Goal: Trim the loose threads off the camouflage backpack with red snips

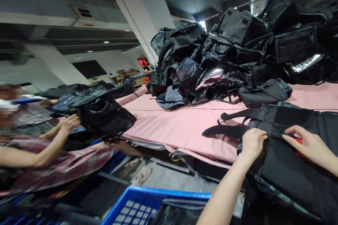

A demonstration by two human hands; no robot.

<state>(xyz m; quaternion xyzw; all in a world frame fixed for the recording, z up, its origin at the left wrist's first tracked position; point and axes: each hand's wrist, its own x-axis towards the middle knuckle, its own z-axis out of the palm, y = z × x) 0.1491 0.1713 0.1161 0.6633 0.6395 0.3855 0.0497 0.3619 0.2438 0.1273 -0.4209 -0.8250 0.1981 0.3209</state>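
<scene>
A black backpack [283, 161] lies at the right with its mesh back panel facing up and its shoulder straps [224, 130] reaching left over the pink cloth. My left hand [253, 145] is closed in a pinch over the upper part of the panel, near the base of the straps. What sits between its fingertips is too small to make out. Just to the right, my right hand [310, 146] grips small red-handled thread snips [298, 140], their dark tip pointing left toward my left hand, close above the backpack.
Black bags are heaped high [237, 49] on the pink-covered table [169, 123]. In front of me below stands a blue plastic crate [137, 200] with dark items inside. On the left, a co-worker's hands [69, 123] handle another black bag [105, 117]. A sloping pillar [142, 10] rises behind.
</scene>
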